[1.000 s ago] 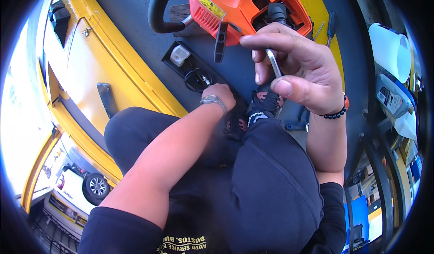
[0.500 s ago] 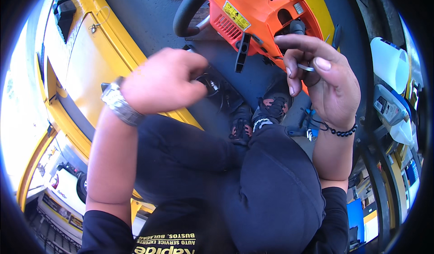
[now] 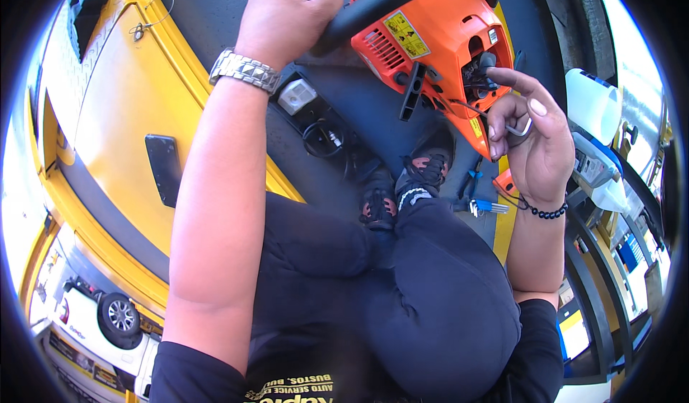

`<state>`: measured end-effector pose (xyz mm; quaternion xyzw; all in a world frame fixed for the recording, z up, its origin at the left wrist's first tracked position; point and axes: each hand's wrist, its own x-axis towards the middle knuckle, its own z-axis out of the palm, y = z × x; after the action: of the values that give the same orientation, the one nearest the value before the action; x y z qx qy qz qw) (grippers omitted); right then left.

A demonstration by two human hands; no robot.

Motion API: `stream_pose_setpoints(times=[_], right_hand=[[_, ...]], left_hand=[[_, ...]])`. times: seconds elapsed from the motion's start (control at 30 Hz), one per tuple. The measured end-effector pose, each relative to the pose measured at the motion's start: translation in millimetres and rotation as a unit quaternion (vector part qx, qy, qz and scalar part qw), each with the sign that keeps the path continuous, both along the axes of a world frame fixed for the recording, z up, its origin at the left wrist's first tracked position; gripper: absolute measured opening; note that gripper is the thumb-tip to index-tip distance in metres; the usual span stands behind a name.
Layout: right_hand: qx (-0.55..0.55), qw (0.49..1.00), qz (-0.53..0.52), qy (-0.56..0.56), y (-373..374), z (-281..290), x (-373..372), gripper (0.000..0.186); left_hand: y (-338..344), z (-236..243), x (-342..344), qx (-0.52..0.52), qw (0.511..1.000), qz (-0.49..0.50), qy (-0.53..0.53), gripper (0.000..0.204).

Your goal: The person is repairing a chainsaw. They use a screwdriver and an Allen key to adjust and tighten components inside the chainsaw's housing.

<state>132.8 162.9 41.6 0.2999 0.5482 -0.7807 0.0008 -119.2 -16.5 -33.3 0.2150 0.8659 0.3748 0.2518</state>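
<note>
An orange chainsaw [image 3: 445,37] with a black curved front handle [image 3: 387,5] stands on the floor in front of me. My right hand [image 3: 535,130] pinches a bent metal hex key [image 3: 520,128], whose long arm points toward the saw's side opening. At the upper left, my left hand [image 3: 291,15] is closed beside the front handle, thumb close to it; what its fingers hold, if anything, is hidden. A black loop-shaped part [image 3: 411,91] sticks out from the saw's near side.
A phone [image 3: 163,170] lies on the yellow panel [image 3: 115,130] to the left. A black tray [image 3: 308,116] with a cable is by my shoes [image 3: 427,170]. Blue-handled pliers [image 3: 470,180] and a hex key set [image 3: 488,206] lie right of them. Clear plastic containers [image 3: 594,101] stand farther right.
My left hand has moved forward, up to the saw's front handle. My right hand keeps the hex key, now turned with its long arm toward the saw. The view has shifted.
</note>
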Motion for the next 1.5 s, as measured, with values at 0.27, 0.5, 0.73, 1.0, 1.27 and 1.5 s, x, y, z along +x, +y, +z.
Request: stream_pose_setpoints(times=[0.27, 0.5, 0.73, 1.0, 1.27, 1.5], right_hand=[[-0.072, 0.990, 0.109, 0.052, 5, -7, 17, 0.062], [0.048, 0.979, 0.183, 0.073, 12, -5, 8, 0.042], [0.331, 0.920, 0.165, 0.127, -8, 17, -12, 0.023], [0.327, 0.900, 0.283, 0.050, 6, 10, -4, 0.025], [0.249, 0.953, 0.067, 0.158, -11, 20, 5, 0.025], [0.107, 0.932, 0.137, 0.318, 28, 61, -25, 0.060]], left_hand=[[10, 2, 1, 0.068, 0.996, 0.008, -0.060, 0.019], [18, -26, -4, 0.099, 0.992, -0.014, -0.080, 0.021], [12, -35, -8, 0.123, 0.977, -0.040, -0.172, 0.015], [12, -57, -7, 0.177, 0.979, -0.054, -0.090, 0.020], [12, -57, -6, 0.158, 0.983, -0.071, -0.065, 0.020], [20, -54, -9, 0.167, 0.981, -0.082, -0.057, 0.017]])
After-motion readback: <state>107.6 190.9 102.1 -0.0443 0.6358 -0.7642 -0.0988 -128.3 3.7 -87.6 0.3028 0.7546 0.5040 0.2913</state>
